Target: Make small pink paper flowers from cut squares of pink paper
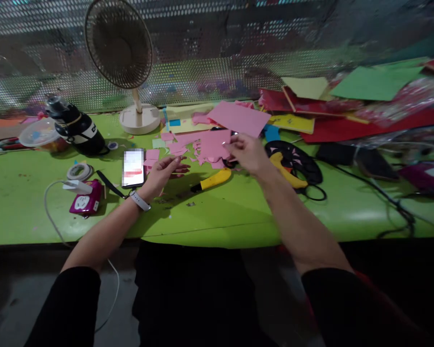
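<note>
My right hand (248, 153) pinches the right edge of a pink paper piece (214, 144), held over a heap of small pink paper scraps (181, 147). Left of the heap is my left hand (165, 172), fingers apart and holding nothing, beside a few pink paper squares (151, 157). A phone (133, 167) with a lit screen lies left of that hand. Between my hands and nearer to me rests a yellow-handled tool (216, 180) with a dark end; its exact kind is unclear. Behind the heap lies a larger pink sheet (239, 117).
A fan (139, 118) and a dark bottle (80, 127) stand at the back left. A power adapter (85, 202) with a cable and a tape roll (79, 171) lie at left. At right are a yellow curved object (287, 171), cables and stacked coloured sheets (378, 83).
</note>
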Action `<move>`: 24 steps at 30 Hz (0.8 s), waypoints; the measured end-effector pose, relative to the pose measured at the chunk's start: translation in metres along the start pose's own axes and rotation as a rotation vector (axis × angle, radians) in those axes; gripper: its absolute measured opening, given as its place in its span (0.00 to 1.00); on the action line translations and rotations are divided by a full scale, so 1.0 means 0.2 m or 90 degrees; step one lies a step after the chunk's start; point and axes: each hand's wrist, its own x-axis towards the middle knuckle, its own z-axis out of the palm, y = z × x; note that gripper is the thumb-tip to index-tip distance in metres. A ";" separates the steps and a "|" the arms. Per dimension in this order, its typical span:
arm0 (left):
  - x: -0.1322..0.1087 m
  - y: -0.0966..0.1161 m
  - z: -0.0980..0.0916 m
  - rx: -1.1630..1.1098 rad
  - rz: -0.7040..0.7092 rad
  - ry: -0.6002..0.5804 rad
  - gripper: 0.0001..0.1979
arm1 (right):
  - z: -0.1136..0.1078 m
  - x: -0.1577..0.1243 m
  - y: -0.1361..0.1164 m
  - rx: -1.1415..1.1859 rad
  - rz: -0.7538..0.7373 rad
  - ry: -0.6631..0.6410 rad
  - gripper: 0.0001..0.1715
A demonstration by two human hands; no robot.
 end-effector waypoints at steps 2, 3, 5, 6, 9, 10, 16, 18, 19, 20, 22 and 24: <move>0.00 0.01 -0.01 0.053 -0.019 -0.023 0.15 | -0.11 0.07 0.08 -0.201 0.010 0.089 0.23; -0.01 0.01 -0.01 0.082 -0.029 -0.041 0.14 | -0.15 0.10 0.11 -0.236 0.019 0.106 0.21; -0.01 -0.01 0.00 0.128 -0.042 -0.090 0.12 | -0.19 0.13 0.17 -0.320 0.042 0.058 0.20; -0.02 -0.03 0.01 0.145 -0.038 -0.115 0.12 | -0.19 0.13 0.19 -0.358 0.053 0.042 0.21; -0.03 -0.07 0.04 0.198 0.008 -0.168 0.11 | -0.14 0.12 0.23 -0.464 0.022 0.115 0.29; -0.04 -0.08 0.04 0.222 0.030 -0.172 0.11 | -0.12 0.11 0.23 -0.476 -0.015 0.160 0.31; -0.04 -0.10 0.04 0.387 0.162 -0.127 0.12 | -0.02 0.11 0.06 -0.455 -0.149 0.024 0.23; -0.03 -0.10 0.03 0.395 0.171 -0.131 0.12 | 0.02 0.14 -0.03 -0.481 -0.158 -0.027 0.23; -0.03 -0.10 0.03 0.402 0.179 -0.134 0.12 | 0.04 0.15 -0.07 -0.497 -0.164 -0.042 0.23; -0.03 -0.10 0.02 0.414 0.190 -0.137 0.12 | 0.05 0.18 -0.10 -0.512 -0.169 -0.057 0.23; -0.03 -0.10 0.02 0.439 0.216 -0.138 0.12 | 0.08 0.23 -0.16 -0.529 -0.166 -0.094 0.23; -0.03 -0.10 0.02 0.449 0.226 -0.146 0.12 | 0.10 0.28 -0.20 -0.537 -0.149 -0.131 0.22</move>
